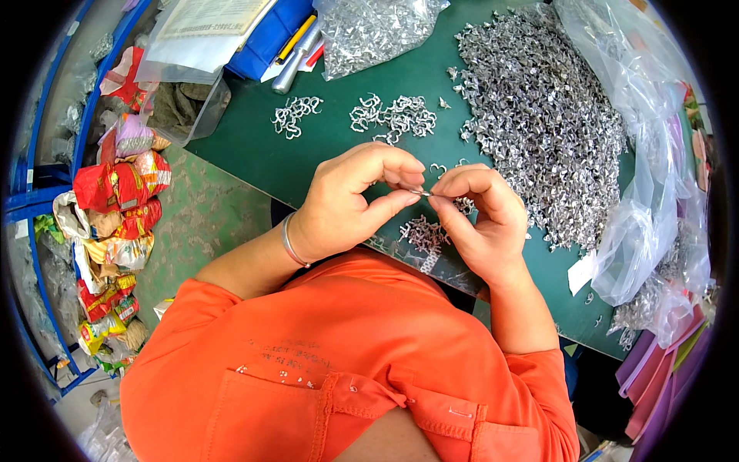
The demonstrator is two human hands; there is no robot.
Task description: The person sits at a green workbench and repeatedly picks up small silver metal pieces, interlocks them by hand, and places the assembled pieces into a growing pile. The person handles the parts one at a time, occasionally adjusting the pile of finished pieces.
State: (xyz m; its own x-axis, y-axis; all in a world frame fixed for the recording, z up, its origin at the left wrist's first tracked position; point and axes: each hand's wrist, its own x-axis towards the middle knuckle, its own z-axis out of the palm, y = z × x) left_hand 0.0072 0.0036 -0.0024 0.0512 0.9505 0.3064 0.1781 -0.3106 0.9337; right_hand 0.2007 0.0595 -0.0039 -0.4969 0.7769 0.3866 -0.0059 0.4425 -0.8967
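Observation:
Over the near edge of a green table [254,158], my left hand [346,196] and my right hand [485,212] meet, fingertips almost touching. Between them is a small shiny metal piece [419,192], pinched from both sides; its exact shape is too small to make out. Just below my fingers lies a little heap of small metal parts [422,233], partly behind my right hand. Beyond the hands sit loose clusters of curved, hook-like metal pieces [400,115] and another such cluster [296,115] further left.
A large pile of small silvery metal parts [539,123] covers the table's right. Clear plastic bags [639,177] edge it. At the back are a filled bag [377,35], a blue bin [269,38] and a screwdriver [296,61]. Left stands a blue rack [46,200] with colourful packets [123,185].

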